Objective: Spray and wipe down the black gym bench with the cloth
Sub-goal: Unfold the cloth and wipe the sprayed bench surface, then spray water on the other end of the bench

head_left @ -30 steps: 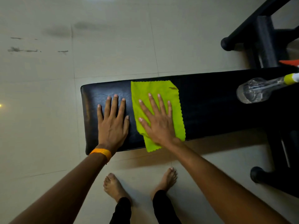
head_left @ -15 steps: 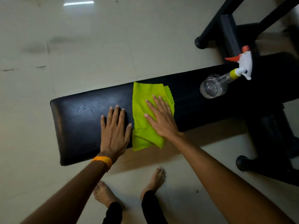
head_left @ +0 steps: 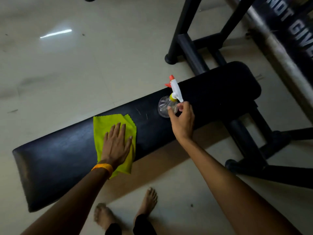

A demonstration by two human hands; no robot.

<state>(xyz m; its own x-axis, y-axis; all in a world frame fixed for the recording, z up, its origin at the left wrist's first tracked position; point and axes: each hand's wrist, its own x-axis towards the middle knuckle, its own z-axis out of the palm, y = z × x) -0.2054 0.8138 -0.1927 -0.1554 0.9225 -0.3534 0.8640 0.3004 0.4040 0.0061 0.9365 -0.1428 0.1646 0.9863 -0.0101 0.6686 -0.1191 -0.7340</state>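
My left hand (head_left: pixel 116 143) has replaced my right on the one lime-green microfibre cloth (head_left: pixel 105 126), pressing it flat, fingers spread, mid-way along the one long black padded gym bench (head_left: pixel 59 158). My right hand (head_left: pixel 183 121) now curls, not quite closed, around the single clear plastic spray bottle (head_left: pixel 163 106) lying further right.

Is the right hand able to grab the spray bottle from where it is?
Probably yes. The right hand is already at the spray bottle, fingers curling around its neck, with nothing between them.

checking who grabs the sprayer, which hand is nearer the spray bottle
Right. The right hand is at the spray bottle, fingers touching it; the left hand lies flat on the cloth, well away.
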